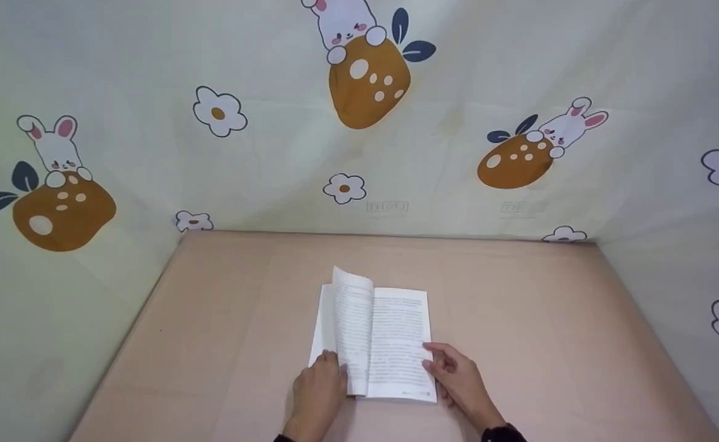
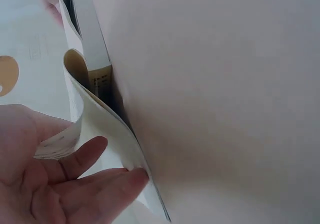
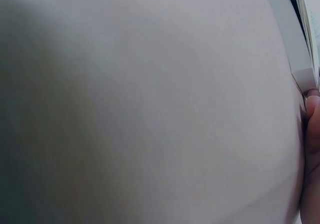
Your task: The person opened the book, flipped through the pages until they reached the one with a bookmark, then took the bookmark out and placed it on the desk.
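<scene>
Book [image 1: 390, 344] lies open near the middle of the tan bench [image 1: 549, 319], its printed pages facing up and one leaf [image 1: 352, 319] standing curled above the left half. Left hand [image 1: 319, 387] rests at the lower left corner, its straight fingers [image 2: 107, 181] touching the underside of the lifted pages without gripping them. Right hand [image 1: 457, 377] lies on the lower right edge of the right page, fingers relaxed and pressing it flat. Cloth [image 1: 150, 92] printed with rabbits and flowers walls in the bench on three sides.
</scene>
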A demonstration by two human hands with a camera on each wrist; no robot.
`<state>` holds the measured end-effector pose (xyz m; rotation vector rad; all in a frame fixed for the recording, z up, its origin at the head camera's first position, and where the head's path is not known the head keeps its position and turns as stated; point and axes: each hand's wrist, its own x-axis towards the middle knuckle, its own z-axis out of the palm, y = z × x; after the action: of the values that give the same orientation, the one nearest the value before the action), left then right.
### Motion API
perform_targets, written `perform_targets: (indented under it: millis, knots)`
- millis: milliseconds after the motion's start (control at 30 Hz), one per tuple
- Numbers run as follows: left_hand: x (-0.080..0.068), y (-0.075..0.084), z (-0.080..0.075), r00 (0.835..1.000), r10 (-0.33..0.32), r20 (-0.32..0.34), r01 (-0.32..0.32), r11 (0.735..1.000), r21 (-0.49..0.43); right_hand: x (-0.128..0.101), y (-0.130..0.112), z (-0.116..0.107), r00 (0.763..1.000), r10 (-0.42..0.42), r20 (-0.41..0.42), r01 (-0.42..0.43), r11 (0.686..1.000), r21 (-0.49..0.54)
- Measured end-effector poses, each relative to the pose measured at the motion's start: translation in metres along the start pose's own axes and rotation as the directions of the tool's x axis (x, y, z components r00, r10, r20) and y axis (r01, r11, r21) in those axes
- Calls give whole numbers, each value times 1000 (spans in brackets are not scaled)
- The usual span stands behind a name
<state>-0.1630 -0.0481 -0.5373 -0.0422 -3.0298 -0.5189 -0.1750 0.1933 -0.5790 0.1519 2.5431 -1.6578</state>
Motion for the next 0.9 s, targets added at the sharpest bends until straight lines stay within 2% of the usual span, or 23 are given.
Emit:
perform_targets:
  millis: [133,333,467,667,900]
  knots:
    - [-5,-5,0,1000,11,-21,-9,996,91,-1,1,0,1000,7,-2,-7,1000,4]
    - [-8,-5,-2,1000,-6,20,3,990,142,0,1,-1,1000,14,5,-14,1000,17]
    - [-10,-5,-3,1000,-4,21,0,982,187,0,1,-1,1000,21,3,-21,1000,14]
    - [-8,-6,-1,1000,-7,-7,8,985,171,0,0,0,1000,8,13,-8,1000,19]
    - [-8,-4,2,997,31,-67,-18,983,180,0,1,-2,999,-17,35,17,1000,3]
